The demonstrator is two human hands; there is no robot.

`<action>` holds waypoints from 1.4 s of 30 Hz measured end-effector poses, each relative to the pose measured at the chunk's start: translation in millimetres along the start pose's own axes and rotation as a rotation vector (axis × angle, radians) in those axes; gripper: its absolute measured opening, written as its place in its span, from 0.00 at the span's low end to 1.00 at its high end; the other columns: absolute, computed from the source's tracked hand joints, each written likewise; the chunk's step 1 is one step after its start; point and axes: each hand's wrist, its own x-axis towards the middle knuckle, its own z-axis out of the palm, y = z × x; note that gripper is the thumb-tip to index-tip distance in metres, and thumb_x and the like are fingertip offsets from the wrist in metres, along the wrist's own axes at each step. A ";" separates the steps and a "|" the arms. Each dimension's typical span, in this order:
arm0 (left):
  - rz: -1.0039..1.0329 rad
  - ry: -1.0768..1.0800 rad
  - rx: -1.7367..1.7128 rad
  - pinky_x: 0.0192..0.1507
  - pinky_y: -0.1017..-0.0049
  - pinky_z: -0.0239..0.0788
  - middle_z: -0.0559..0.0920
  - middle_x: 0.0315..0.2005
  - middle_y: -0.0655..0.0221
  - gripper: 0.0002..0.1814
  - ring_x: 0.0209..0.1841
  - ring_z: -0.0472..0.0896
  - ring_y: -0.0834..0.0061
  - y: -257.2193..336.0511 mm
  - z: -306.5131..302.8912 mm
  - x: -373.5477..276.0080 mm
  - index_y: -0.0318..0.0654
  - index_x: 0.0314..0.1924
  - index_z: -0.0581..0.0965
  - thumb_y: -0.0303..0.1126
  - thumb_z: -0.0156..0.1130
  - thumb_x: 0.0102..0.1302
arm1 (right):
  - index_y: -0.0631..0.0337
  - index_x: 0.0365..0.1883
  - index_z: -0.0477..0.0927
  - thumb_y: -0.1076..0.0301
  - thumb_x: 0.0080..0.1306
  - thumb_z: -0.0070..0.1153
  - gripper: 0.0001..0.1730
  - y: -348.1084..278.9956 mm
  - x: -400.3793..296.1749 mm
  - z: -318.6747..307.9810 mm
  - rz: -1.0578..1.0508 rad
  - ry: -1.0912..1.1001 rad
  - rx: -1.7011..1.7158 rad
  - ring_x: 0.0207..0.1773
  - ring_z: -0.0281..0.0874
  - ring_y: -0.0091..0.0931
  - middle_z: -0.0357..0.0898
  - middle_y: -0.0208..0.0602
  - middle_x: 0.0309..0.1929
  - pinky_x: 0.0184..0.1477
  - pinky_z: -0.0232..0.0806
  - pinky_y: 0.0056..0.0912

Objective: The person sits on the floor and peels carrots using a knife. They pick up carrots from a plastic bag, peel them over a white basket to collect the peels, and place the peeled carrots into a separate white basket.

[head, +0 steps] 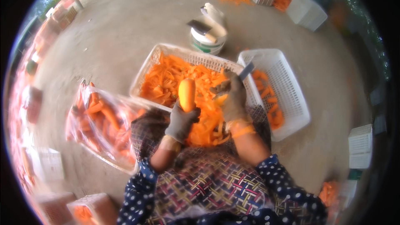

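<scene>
My left hand (pixel 182 122), in a grey work glove, grips a thick carrot (pixel 187 95) that stands up from the fist, its surface smooth and yellow-orange. To its right is my right hand (pixel 232 97), in a soiled glove, closed around a bladed tool (pixel 247 71); a flat grey end juts out past the knuckles. An orange piece (pixel 221 99) shows at that hand's inner side, too blurred to name. Both hands are above a white plastic crate (pixel 200 58) of carrot peelings (pixel 168 72). More peelings (pixel 204 131) are heaped on my lap.
At right, a white crate (pixel 292 100) holds carrot pieces (pixel 268 95). Carrots (pixel 104 112) in clear plastic fill a crate at left. Beyond, a white bucket (pixel 206 42) carries a cleaver (pixel 201 28) and cloth (pixel 215 15). More crates (pixel 306 11) line the concrete floor (pixel 125 15).
</scene>
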 end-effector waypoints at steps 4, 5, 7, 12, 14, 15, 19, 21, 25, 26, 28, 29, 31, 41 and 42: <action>-0.285 -0.173 -0.174 0.32 0.76 0.71 0.81 0.28 0.67 0.13 0.27 0.78 0.76 22.6 6.6 -25.7 0.31 0.41 0.78 0.27 0.70 0.58 | 0.61 0.43 0.80 0.58 0.76 0.51 0.15 -8.9 -18.1 20.6 -0.124 -0.186 -0.074 0.24 0.67 0.20 0.63 0.23 0.20 0.37 0.79 0.35; -0.355 -0.225 -0.207 0.32 0.77 0.71 0.81 0.29 0.67 0.12 0.27 0.78 0.76 29.6 6.8 -31.8 0.30 0.41 0.79 0.28 0.69 0.59 | 0.61 0.42 0.80 0.57 0.77 0.51 0.15 -3.9 -20.4 27.2 -0.136 -0.242 -0.079 0.23 0.67 0.20 0.63 0.23 0.19 0.36 0.79 0.36; -0.452 -0.354 -0.289 0.31 0.77 0.71 0.81 0.29 0.66 0.13 0.28 0.79 0.77 44.8 14.6 -49.7 0.29 0.44 0.79 0.27 0.67 0.62 | 0.64 0.35 0.78 0.59 0.78 0.50 0.17 9.6 -17.1 27.0 -0.308 -0.396 -0.196 0.16 0.70 0.24 0.67 0.28 0.12 0.23 0.74 0.33; -0.494 -0.420 -0.294 0.27 0.76 0.72 0.81 0.30 0.66 0.20 0.26 0.80 0.76 48.9 15.3 -67.7 0.31 0.53 0.74 0.26 0.68 0.63 | 0.72 0.36 0.77 0.60 0.70 0.54 0.18 7.5 73.4 -4.2 -0.306 0.172 -0.303 0.16 0.70 0.25 0.72 0.34 0.19 0.18 0.71 0.31; -0.382 -0.330 -0.044 0.27 0.76 0.72 0.80 0.30 0.67 0.21 0.26 0.79 0.77 47.6 7.8 -57.5 0.31 0.53 0.74 0.28 0.69 0.62 | 0.72 0.42 0.77 0.61 0.74 0.49 0.18 10.8 80.0 -21.6 -0.231 0.146 -0.400 0.19 0.71 0.23 0.72 0.32 0.18 0.25 0.72 0.29; -0.325 -0.284 0.071 0.27 0.77 0.72 0.80 0.30 0.68 0.22 0.26 0.79 0.78 42.1 5.1 -50.4 0.31 0.54 0.74 0.28 0.70 0.62 | 0.71 0.47 0.78 0.60 0.77 0.44 0.20 6.5 68.8 -19.5 -0.177 0.088 -0.510 0.21 0.74 0.22 0.71 0.31 0.18 0.31 0.73 0.28; -0.286 -0.052 0.356 0.26 0.78 0.70 0.78 0.28 0.71 0.22 0.22 0.74 0.81 6.4 -1.3 -22.2 0.32 0.52 0.74 0.30 0.71 0.61 | 0.70 0.43 0.80 0.55 0.73 0.52 0.21 14.0 20.0 4.7 -0.186 -0.127 -0.328 0.20 0.74 0.24 0.72 0.30 0.16 0.31 0.74 0.30; -0.334 -0.154 0.310 0.25 0.78 0.70 0.79 0.27 0.69 0.21 0.22 0.75 0.81 0.9 -0.9 -17.6 0.31 0.51 0.75 0.31 0.70 0.61 | 0.70 0.43 0.79 0.56 0.75 0.50 0.21 31.2 13.6 18.7 -0.205 -0.168 -0.267 0.20 0.73 0.24 0.71 0.30 0.16 0.27 0.74 0.31; -0.265 -0.247 0.378 0.36 0.71 0.77 0.85 0.34 0.59 0.25 0.34 0.83 0.72 -5.8 -7.3 -11.8 0.30 0.54 0.76 0.37 0.71 0.62 | 0.68 0.44 0.78 0.58 0.73 0.51 0.19 49.7 95.2 -17.2 -0.136 0.122 -0.432 0.17 0.71 0.27 0.74 0.36 0.20 0.23 0.71 0.33; -0.129 -0.190 0.494 0.41 0.70 0.77 0.85 0.37 0.58 0.27 0.38 0.84 0.69 -12.9 -21.8 -5.2 0.30 0.55 0.75 0.38 0.72 0.61 | 0.68 0.46 0.78 0.58 0.73 0.50 0.19 52.4 103.4 -22.8 -0.035 0.058 -0.620 0.19 0.73 0.27 0.74 0.37 0.21 0.25 0.71 0.33; 0.144 -0.071 0.744 0.47 0.75 0.75 0.84 0.42 0.66 0.28 0.43 0.81 0.78 -16.0 -42.5 8.2 0.33 0.61 0.74 0.32 0.73 0.63 | 0.66 0.51 0.78 0.58 0.74 0.48 0.19 66.4 115.7 -52.6 0.089 -0.120 -1.047 0.25 0.77 0.28 0.75 0.39 0.24 0.30 0.72 0.34; 0.072 0.002 0.780 0.50 0.73 0.76 0.85 0.44 0.63 0.29 0.46 0.83 0.75 4.0 -42.8 10.6 0.32 0.62 0.73 0.33 0.73 0.63 | 0.65 0.53 0.78 0.58 0.74 0.48 0.20 80.3 123.8 -67.9 0.086 -0.255 -1.263 0.29 0.79 0.29 0.76 0.39 0.26 0.32 0.72 0.35; 0.106 0.089 0.678 0.48 0.71 0.77 0.86 0.44 0.62 0.31 0.45 0.84 0.73 10.7 -65.0 4.6 0.34 0.62 0.74 0.32 0.75 0.60 | 0.62 0.56 0.78 0.58 0.74 0.47 0.20 70.6 75.1 -43.0 0.212 -0.451 -1.502 0.32 0.79 0.29 0.77 0.39 0.28 0.34 0.72 0.36; -0.279 0.214 1.404 0.55 0.58 0.74 0.85 0.46 0.48 0.24 0.53 0.83 0.49 -10.5 -129.4 26.1 0.37 0.55 0.80 0.42 0.68 0.62 | 0.61 0.56 0.75 0.70 0.74 0.45 0.15 154.9 18.4 -49.9 -0.720 -1.048 -1.544 0.31 0.79 0.36 0.79 0.41 0.31 0.34 0.73 0.36; -0.320 0.229 1.417 0.56 0.58 0.74 0.85 0.47 0.48 0.24 0.54 0.83 0.49 -11.1 -128.4 28.1 0.37 0.54 0.81 0.42 0.68 0.62 | 0.62 0.57 0.74 0.71 0.72 0.45 0.16 151.3 14.2 -43.2 -0.990 -1.079 -1.756 0.31 0.79 0.37 0.79 0.42 0.32 0.35 0.73 0.36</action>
